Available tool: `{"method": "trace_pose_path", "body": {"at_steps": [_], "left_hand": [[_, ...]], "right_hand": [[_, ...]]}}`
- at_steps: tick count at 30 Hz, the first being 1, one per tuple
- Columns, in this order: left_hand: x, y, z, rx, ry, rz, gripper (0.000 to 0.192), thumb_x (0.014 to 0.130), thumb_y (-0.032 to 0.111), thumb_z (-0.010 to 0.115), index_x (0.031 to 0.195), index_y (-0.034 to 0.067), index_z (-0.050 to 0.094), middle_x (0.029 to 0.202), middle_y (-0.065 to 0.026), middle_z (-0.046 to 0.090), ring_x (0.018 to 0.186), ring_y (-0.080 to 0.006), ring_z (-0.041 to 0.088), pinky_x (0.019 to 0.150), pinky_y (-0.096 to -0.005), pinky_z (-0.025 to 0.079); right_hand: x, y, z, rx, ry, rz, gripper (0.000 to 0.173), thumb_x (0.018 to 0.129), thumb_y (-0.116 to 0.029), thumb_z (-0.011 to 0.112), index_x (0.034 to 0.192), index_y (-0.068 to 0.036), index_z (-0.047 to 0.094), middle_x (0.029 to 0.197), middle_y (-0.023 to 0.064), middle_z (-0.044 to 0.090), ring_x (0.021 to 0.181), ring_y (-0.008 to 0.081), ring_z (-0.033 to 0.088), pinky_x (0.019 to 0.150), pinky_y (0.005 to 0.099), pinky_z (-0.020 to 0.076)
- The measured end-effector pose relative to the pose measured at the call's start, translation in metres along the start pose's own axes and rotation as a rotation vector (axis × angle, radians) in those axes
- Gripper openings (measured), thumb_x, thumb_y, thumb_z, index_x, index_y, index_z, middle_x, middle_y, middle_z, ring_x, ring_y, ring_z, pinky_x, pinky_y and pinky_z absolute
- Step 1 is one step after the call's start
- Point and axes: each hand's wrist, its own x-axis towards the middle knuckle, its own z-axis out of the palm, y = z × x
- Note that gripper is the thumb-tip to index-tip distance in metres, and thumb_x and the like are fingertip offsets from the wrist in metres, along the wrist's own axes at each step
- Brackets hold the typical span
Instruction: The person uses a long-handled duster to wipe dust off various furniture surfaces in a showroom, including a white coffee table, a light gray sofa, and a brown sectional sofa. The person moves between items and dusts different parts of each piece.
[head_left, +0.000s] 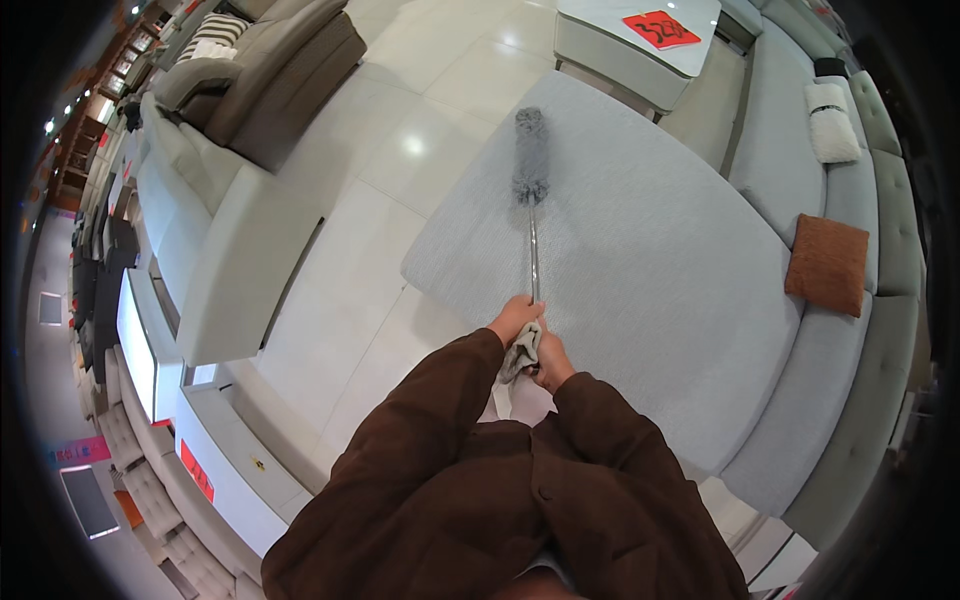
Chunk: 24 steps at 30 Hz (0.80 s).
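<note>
My left hand (517, 318) grips the metal pole (534, 251) of a duster, with its thumb along the shaft. Just below it, my right hand (553, 358) is closed around the lower end of the same pole. A crumpled grey-beige cloth (521, 352) hangs between the two hands; which of them holds it I cannot tell. At the pole's far end, the fluffy grey duster head (531, 156) lies over the light grey chaise seat (645, 300) of a sofa, seemingly touching its fabric.
A brown cushion (827, 264) and a white cushion (832, 124) rest on the sofa to the right. Beyond the chaise stands a white table (592, 45) bearing a red sign (662, 30). Another pale sofa (247, 262) and a white cabinet (232, 442) are at left, across the tiled floor (360, 247).
</note>
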Motion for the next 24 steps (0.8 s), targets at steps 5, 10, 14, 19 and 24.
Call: {"method": "trace_pose_path", "body": {"at_steps": [5,10,14,19,24], "left_hand": [[0.011,0.004,-0.013,-0.049,-0.074,-0.049,0.028,0.083,0.023,0.052,0.081,-0.004,0.055,0.073,-0.0113,0.057,0.065,-0.019,0.054,0.06,-0.0347,0.043],[0.021,0.028,-0.043,-0.132,-0.195,-0.096,0.028,0.084,0.022,0.051,0.083,-0.006,0.054,0.073,-0.0118,0.057,0.062,-0.0196,0.052,0.058,-0.0347,0.043],[0.045,0.024,-0.071,0.008,-0.253,-0.012,0.028,0.083,0.021,0.051,0.083,-0.007,0.053,0.072,-0.0124,0.056,0.063,-0.0192,0.052,0.058,-0.035,0.042],[0.057,0.023,-0.103,0.05,-0.348,-0.041,0.025,0.084,0.021,0.051,0.083,-0.005,0.053,0.072,-0.0105,0.055,0.063,-0.0176,0.051,0.058,-0.0337,0.042],[0.066,0.024,-0.097,0.162,-0.438,0.021,0.027,0.083,0.022,0.053,0.082,-0.005,0.055,0.071,-0.0121,0.056,0.065,-0.0198,0.053,0.058,-0.0348,0.042]], "right_hand": [[0.026,0.007,-0.001,0.043,0.0,-0.043,0.045,0.091,-0.049,0.029,0.079,-0.013,0.052,0.064,-0.0005,0.051,0.048,0.0109,0.045,0.034,0.0245,0.0262],[0.036,-0.001,0.034,0.103,0.108,-0.103,0.044,0.09,-0.05,0.032,0.08,-0.012,0.053,0.064,0.0,0.052,0.047,0.0115,0.045,0.035,0.0244,0.0271],[0.058,-0.001,0.063,0.183,0.205,-0.138,0.043,0.089,-0.05,0.034,0.076,-0.014,0.053,0.06,-0.0006,0.05,0.043,0.0114,0.044,0.031,0.0244,0.0265],[0.073,0.005,0.1,0.276,0.245,-0.196,0.047,0.088,-0.054,0.032,0.081,-0.014,0.054,0.064,-0.0018,0.052,0.051,0.0115,0.048,0.038,0.0256,0.0286],[0.077,0.011,0.107,0.391,0.3,-0.252,0.044,0.088,-0.054,0.033,0.079,-0.015,0.054,0.066,-0.0012,0.052,0.053,0.0127,0.048,0.038,0.0273,0.0292]]}}
